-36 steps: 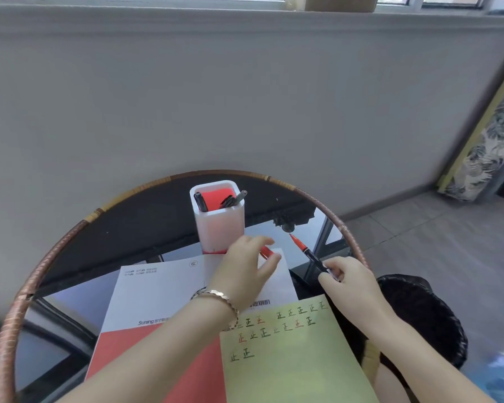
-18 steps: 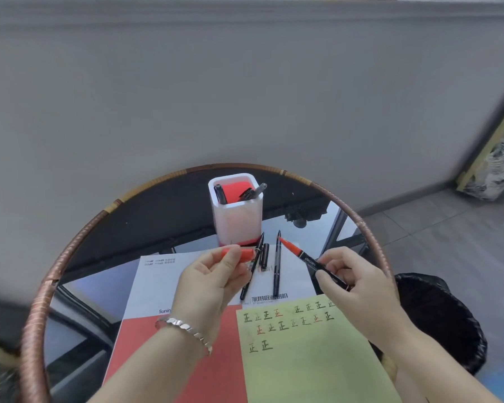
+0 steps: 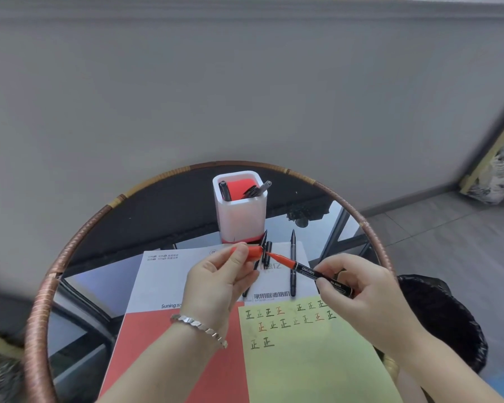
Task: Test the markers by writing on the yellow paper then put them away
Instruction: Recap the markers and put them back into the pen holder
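Black marker [image 3: 304, 269] has an orange tip and cap [image 3: 255, 253]; yellow paper [image 3: 309, 370] bears green and red characters [image 3: 269, 312].

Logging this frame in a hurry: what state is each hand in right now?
Left hand: pinches the red cap, off the marker.
Right hand: grips the red marker, tip pointed at the cap.

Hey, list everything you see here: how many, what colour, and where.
Table: one, glass, woven brown rim.
Pen holder: one, white, red inside, table's far side.
Markers in holder: at least three, dark, standing.
Loose markers: two, black, lying on booklet.
Booklet: one, white and red, table centre.
Yellow paper: one, characters written, overlapping booklet's right.
Bin: one, black, floor at right.
Red marker: one, uncapped, above booklet.
Cap: one, red, at marker's tip.
Bracelet: one, silver, left wrist.
Left hand: one, pinching cap.
Right hand: one, gripping red marker.
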Demonstrator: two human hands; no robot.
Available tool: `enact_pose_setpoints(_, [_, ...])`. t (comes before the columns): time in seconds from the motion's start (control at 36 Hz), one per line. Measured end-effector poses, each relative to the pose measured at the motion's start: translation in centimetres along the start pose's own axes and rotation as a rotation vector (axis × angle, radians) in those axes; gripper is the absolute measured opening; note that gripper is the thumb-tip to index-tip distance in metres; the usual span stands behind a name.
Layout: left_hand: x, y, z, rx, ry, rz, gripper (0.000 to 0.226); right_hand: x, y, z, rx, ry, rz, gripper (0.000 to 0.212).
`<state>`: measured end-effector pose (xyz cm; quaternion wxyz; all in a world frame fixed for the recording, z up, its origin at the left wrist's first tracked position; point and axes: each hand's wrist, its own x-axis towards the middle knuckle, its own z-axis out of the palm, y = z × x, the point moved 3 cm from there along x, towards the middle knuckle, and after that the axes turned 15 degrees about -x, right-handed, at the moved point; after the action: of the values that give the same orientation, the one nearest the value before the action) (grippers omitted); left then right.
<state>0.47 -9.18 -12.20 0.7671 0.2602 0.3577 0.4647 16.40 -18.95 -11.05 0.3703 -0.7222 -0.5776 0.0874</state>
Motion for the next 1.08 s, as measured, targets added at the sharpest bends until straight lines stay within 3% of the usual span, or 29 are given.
enact_pose_setpoints(0.28, [-0.6, 0.1, 0.2, 0.107, -0.002, 0.043, 0.011, -0.1, -0.2, -0.2, -0.011, 0.005, -0.05, 0.008])
enact_pose_setpoints(0.44, [-1.3, -0.2, 0.9, 0.296, -0.121, 0.056, 0.013, -0.1, -0.8, -0.6, -0.013, 0.014, -0.143, 0.017])
enact_pose_setpoints(0.58, [-1.6, -0.2, 1.2, 0.319, -0.184, 0.074, 0.013, 0.1, -0.8, -0.6, 0.008, 0.064, -0.175, 0.015])
enact_pose_setpoints(0.69, [-1.9, -0.4, 1.2, 0.284, -0.185, 0.107, 0.011, 0.3, -0.9, -0.5, 0.066, 0.052, -0.123, 0.019])
enact_pose_setpoints(0.78, [-2.2, -0.2, 1.3, 0.231, -0.193, 0.134, 0.012, 0.3, -1.1, -0.3, 0.154, 0.012, -0.065, 0.004])
enact_pose_setpoints(0.83, [-2.4, 0.0, 1.6, 0.219, -0.214, 0.167, 0.011, 0.3, -1.0, -0.2, 0.278, -0.012, 0.006, 0.011])
enact_pose_setpoints(0.97, [-2.8, 0.4, 2.0, 0.333, -0.325, 0.294, 0.009, 0.1, -0.7, -0.4, 0.547, -0.097, 0.222, 0.01])
enact_pose_setpoints(1.08, [-2.7, 0.9, 2.3, 0.394, -0.373, 0.344, 0.011, -0.1, -0.6, -0.1, 0.622, -0.151, 0.31, 0.01])
